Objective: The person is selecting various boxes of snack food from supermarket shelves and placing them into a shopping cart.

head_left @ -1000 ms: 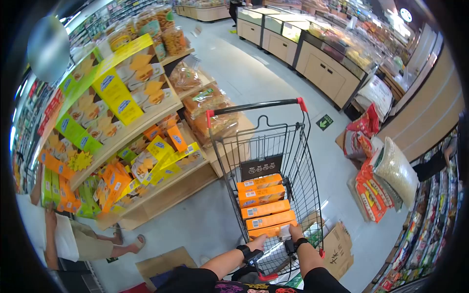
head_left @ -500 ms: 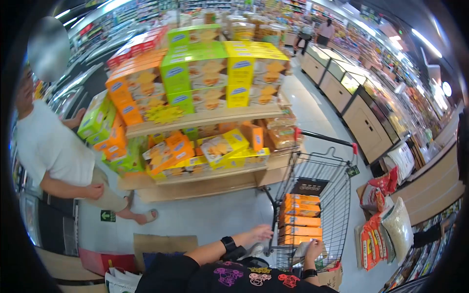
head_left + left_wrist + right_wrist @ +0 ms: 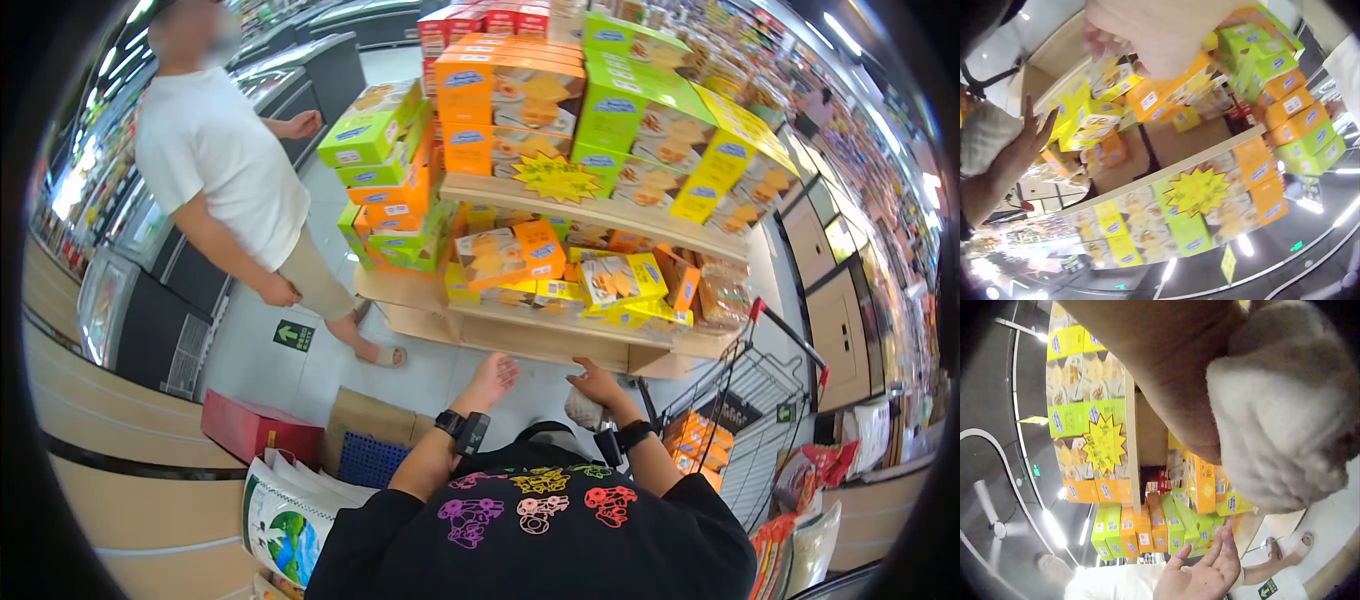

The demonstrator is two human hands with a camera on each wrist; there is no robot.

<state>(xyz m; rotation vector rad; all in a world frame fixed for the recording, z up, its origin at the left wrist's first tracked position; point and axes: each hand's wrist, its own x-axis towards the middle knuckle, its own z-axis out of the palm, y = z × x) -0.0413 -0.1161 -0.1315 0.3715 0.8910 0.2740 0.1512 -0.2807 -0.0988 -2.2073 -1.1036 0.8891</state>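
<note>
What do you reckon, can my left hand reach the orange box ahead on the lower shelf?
Probably yes: your left hand is empty, and nothing seems to block the orange box.

White arrow [image 3: 289, 331] on the green floor sign [image 3: 292, 337]

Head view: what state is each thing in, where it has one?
Left grip, empty, fingers relaxed
Right grip, holding white bundle
White bundle, crumpled
Shopping cart, loaded with orange biscuit boxes
Upper-shelf biscuit boxes, stacked
Lower-shelf biscuit boxes, jumbled, some tilted
Person in white shirt, standing
</note>
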